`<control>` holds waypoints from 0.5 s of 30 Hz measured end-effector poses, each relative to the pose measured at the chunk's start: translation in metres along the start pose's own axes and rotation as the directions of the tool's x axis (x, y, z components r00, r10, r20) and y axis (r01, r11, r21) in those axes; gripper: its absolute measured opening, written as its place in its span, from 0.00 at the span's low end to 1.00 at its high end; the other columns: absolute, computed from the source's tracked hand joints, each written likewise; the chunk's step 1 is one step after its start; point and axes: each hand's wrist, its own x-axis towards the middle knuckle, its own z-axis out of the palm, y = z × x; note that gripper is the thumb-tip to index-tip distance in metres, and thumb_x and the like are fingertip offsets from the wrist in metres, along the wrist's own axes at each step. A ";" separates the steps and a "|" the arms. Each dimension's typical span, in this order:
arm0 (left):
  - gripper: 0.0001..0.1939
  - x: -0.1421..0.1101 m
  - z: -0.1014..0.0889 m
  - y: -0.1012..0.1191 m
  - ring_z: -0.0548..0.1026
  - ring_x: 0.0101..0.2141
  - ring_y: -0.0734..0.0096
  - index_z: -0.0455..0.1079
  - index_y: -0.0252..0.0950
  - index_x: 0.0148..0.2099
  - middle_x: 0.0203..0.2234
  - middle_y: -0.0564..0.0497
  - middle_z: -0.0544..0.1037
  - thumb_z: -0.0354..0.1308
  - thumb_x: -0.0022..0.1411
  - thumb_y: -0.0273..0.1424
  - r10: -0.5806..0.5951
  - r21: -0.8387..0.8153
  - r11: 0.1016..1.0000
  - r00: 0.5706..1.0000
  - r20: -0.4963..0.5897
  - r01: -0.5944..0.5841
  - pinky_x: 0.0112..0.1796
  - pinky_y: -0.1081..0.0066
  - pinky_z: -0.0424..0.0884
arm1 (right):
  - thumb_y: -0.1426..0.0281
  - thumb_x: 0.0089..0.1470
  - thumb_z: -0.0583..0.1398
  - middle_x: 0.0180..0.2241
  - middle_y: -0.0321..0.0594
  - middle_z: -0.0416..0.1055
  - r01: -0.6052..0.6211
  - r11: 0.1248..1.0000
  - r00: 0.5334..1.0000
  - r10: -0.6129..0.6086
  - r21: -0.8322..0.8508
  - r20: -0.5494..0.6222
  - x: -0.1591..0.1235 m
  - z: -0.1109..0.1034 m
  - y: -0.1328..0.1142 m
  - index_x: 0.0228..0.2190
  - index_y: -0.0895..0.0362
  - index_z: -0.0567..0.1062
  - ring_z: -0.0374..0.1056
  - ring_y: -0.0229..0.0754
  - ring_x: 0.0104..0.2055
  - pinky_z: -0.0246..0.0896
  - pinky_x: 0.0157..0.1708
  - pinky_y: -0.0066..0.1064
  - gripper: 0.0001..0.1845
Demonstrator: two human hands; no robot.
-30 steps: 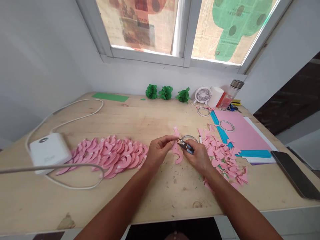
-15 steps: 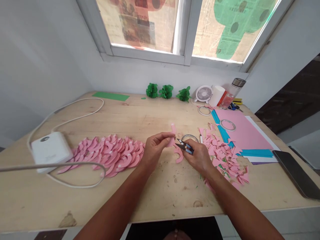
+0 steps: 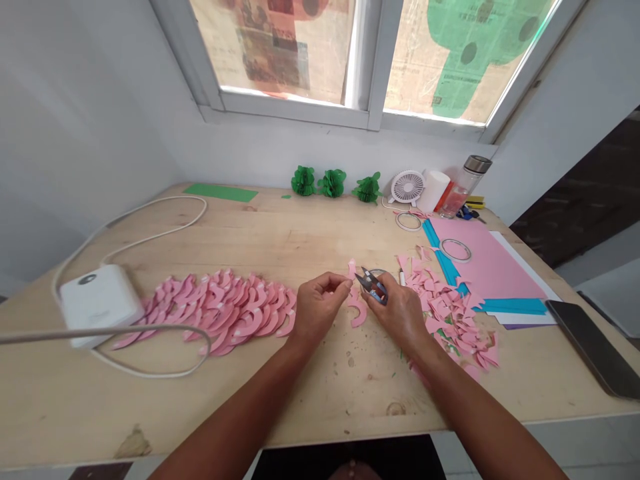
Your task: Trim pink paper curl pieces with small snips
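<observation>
My left hand (image 3: 320, 305) is closed in a pinch on a small pink paper piece (image 3: 352, 268), whose upper end sticks out past the fingertips. My right hand (image 3: 400, 308) grips a pair of thread snips (image 3: 373, 287) with dark, pointed blades spread apart. Those blade tips point toward the pink piece, just right of the left fingertips. Between the hands, a curved pink paper cutout (image 3: 358, 313) lies on the wooden table. Behind the snips, a tape roll (image 3: 379, 272) is partly hidden by my right hand.
Left lies a heap of curved pink pieces (image 3: 235, 310), beside a white box (image 3: 100, 303) with a looping cable. Pink scraps (image 3: 445, 307) spread at right, near coloured sheets (image 3: 493, 260) and a phone (image 3: 595, 347). Green paper balls (image 3: 333, 183), a fan (image 3: 407, 187) and a bottle (image 3: 465, 187) stand behind.
The pink piece in my left hand has shifted slightly right and lower. The snips' blades have spread wider and turned more upward, while my right hand has moved little.
</observation>
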 end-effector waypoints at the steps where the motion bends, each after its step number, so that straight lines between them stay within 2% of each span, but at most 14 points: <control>1: 0.07 -0.001 0.001 0.000 0.69 0.25 0.73 0.72 0.35 0.25 0.21 0.52 0.74 0.59 0.48 0.33 0.004 -0.003 1.000 1.000 0.012 -0.004 0.28 0.75 0.65 | 0.60 0.50 0.57 0.23 0.36 0.73 -0.002 1.000 1.000 0.002 -0.014 -0.004 0.000 0.000 0.000 0.32 0.54 0.69 0.68 0.41 0.24 0.49 0.22 0.27 0.11; 7: 0.07 -0.004 0.006 -0.006 0.73 0.31 0.69 0.75 0.34 0.31 0.29 0.48 0.78 0.58 0.50 0.31 0.044 -0.076 0.996 0.994 0.097 -0.037 0.35 0.72 0.68 | 0.58 0.50 0.57 0.23 0.37 0.73 0.020 0.995 0.999 -0.025 -0.093 -0.048 -0.003 0.002 -0.003 0.32 0.54 0.69 0.67 0.41 0.22 0.46 0.20 0.27 0.13; 15: 0.08 0.000 0.008 -0.012 0.75 0.32 0.67 0.76 0.34 0.32 0.30 0.47 0.79 0.60 0.48 0.31 -0.024 -0.146 0.989 0.998 0.058 0.033 0.35 0.70 0.70 | 0.61 0.54 0.55 0.26 0.39 0.74 0.109 0.993 0.993 -0.111 -0.049 -0.045 -0.004 0.004 -0.003 0.36 0.55 0.70 0.69 0.40 0.25 0.51 0.23 0.27 0.12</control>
